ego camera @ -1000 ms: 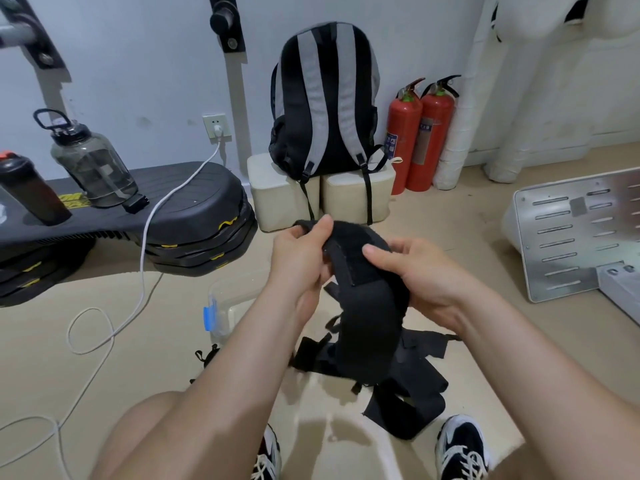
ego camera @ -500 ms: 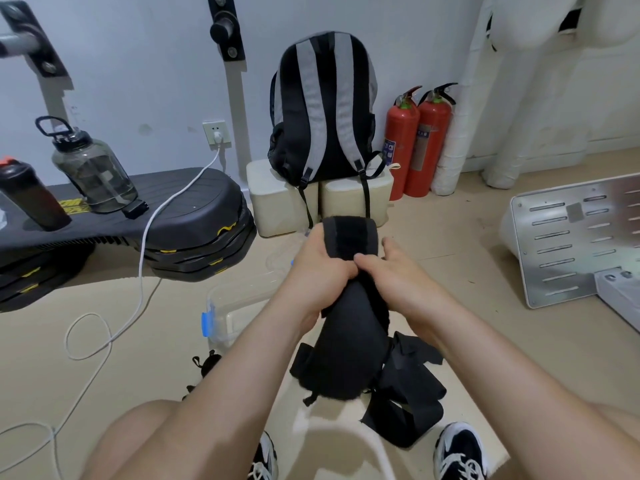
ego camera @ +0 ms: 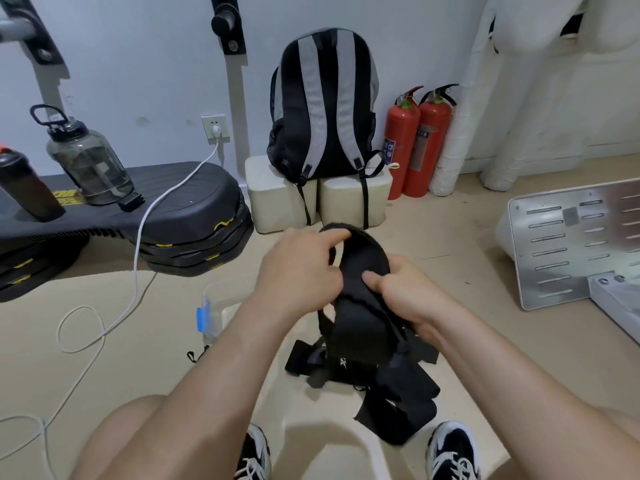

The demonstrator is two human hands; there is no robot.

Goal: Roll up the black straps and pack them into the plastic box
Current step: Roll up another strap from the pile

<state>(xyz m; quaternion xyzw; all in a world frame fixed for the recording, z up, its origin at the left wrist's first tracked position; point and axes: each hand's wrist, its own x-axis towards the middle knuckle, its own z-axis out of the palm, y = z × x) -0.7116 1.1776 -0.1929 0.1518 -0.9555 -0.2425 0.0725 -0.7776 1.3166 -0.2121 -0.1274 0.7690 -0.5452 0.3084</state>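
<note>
Left hand [ego camera: 300, 271] and right hand [ego camera: 407, 296] both clenched on the black strap [ego camera: 358, 313], its top folded over. I see the plastic box [ego camera: 221, 296] just left of them.

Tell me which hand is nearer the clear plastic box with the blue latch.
Left. The left hand grips the black strap just up and right of the clear plastic box; the right hand holds the strap farther right.
</note>
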